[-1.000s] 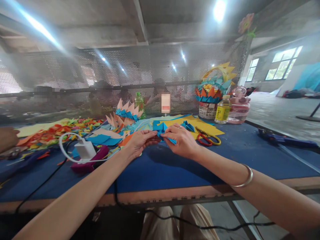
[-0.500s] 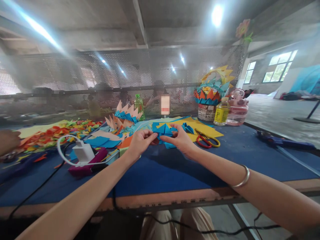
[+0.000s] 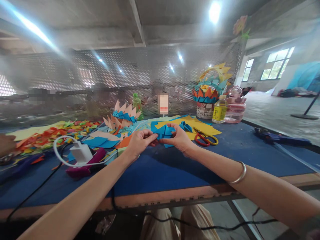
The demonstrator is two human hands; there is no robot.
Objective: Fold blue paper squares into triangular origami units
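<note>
Between my two hands, a folded piece of blue paper [image 3: 165,132] is held just above the table's far half. My left hand [image 3: 142,140] pinches its left end with thumb and fingertips. My right hand [image 3: 180,138] grips the right end, thumb at the near side and fingers over the top. Blue and yellow paper sheets [image 3: 210,129] lie just beyond. Scissors with red and yellow handles [image 3: 206,137] rest on them, right of my right hand. Another small blue folded piece [image 3: 185,126] sits beside my right fingers.
Left stand a purple power strip [image 3: 79,169] with a white charger [image 3: 81,152], paper scraps [image 3: 57,133] and a peach-and-blue folded-paper piece [image 3: 125,115]. At the back right are a paper basket [image 3: 205,110], a yellow-labelled bottle [image 3: 220,111] and a pink bottle [image 3: 235,110]. A glue gun [image 3: 280,136] lies far right. Another person's hand [image 3: 7,145] is at the left edge.
The view has shifted slightly, so the surroundings sit a little further left. Both hands keep their hold on the blue paper, almost unmoved. The other person's hand has shifted slightly leftward in view.
</note>
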